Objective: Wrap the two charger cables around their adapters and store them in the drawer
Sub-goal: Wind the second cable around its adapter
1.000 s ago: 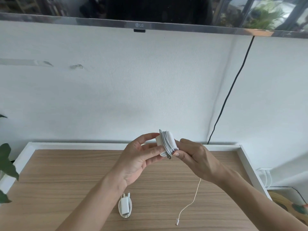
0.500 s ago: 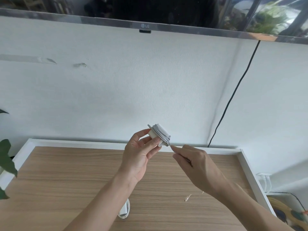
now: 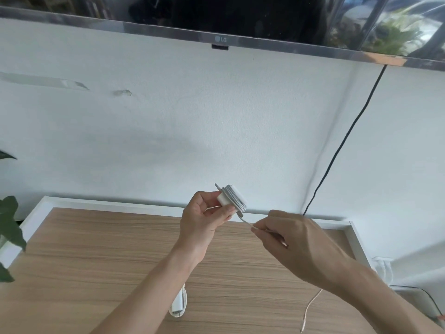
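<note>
My left hand (image 3: 204,219) holds a white charger adapter (image 3: 231,198) above the wooden tabletop, with several turns of white cable wound around it. My right hand (image 3: 292,242) pinches the loose stretch of that cable (image 3: 246,222) just right of the adapter. The free tail of the cable (image 3: 310,307) hangs below my right wrist down to the table. A second white adapter (image 3: 179,302), wrapped in its own cable, lies on the table near the front and is partly hidden by my left forearm. No drawer is in view.
The wooden tabletop (image 3: 108,249) has a raised white rim (image 3: 115,203) and stands against a white wall. A black cord (image 3: 337,150) runs down the wall from the television (image 3: 221,39). Green plant leaves (image 3: 9,220) reach in at the left edge.
My right hand has let go of the wound bundle and drawn down and right along the cable. My left hand has turned the adapter and lifted it slightly.
</note>
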`<state>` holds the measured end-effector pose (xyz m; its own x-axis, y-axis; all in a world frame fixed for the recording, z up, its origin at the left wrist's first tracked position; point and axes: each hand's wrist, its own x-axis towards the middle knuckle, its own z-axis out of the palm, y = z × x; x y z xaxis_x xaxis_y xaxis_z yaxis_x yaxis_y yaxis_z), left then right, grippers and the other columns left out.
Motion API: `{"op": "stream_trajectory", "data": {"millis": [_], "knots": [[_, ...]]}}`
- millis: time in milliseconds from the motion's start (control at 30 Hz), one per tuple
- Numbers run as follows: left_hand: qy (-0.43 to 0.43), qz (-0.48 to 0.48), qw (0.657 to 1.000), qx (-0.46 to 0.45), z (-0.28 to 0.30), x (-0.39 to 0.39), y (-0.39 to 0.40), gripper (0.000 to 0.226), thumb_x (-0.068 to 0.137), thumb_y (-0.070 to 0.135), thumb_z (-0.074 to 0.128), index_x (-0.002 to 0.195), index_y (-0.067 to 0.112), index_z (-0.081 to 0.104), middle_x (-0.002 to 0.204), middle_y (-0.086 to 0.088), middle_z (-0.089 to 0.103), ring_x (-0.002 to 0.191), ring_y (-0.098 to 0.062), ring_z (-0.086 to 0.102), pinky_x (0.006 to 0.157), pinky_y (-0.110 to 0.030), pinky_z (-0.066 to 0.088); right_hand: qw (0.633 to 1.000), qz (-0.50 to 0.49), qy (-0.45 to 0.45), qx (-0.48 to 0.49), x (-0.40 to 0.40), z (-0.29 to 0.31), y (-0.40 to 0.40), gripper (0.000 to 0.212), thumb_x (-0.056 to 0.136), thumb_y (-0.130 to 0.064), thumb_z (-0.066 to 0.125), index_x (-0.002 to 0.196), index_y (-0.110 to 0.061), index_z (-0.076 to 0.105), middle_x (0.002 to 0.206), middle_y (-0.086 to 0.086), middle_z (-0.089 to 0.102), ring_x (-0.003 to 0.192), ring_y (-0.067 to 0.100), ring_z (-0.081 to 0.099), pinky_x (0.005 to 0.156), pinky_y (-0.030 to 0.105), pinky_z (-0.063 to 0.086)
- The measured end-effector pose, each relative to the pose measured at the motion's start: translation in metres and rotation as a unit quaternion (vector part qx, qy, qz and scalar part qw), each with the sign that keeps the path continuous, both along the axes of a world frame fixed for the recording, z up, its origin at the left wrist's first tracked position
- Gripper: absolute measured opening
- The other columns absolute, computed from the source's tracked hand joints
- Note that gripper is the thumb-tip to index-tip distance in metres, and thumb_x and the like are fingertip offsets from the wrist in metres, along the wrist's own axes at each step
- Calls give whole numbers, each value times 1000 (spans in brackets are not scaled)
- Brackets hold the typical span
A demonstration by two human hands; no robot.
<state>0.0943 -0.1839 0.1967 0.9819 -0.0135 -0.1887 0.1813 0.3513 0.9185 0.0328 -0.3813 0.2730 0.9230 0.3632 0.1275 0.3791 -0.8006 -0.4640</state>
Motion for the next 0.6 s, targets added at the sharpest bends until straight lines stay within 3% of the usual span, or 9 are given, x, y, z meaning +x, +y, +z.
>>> {"op": "stream_trajectory", "data": {"millis": [167,333,600], "knots": [[45,-12,996,-79,3,5,5,53,66,11,87,114,10,65,105,-19,77,97,-29,76,87,-38,60,998,47,-20,-32,3,9,-7,27,103,-38,55,80,-27,65,66,-12,45,59,14,47,53,27,41],[93,-6,982,-165,5,10,11,49,70,5,82,115,9,64,102,-19,76,86,-27,77,78,-32,63,994,73,-30,-70,1,0,-9,31,103,-41,49,84,-27,68,68,-9,46,59,14,45,53,29,43],[76,-28,988,-130,1,12,13,56,68,6,82,122,7,64,96,-15,78,86,-25,76,85,-36,60,991,89,-45,-93,5,4,-11,34,105,-39,46,85,-25,70,70,-8,47,59,15,43,50,33,43]]}}
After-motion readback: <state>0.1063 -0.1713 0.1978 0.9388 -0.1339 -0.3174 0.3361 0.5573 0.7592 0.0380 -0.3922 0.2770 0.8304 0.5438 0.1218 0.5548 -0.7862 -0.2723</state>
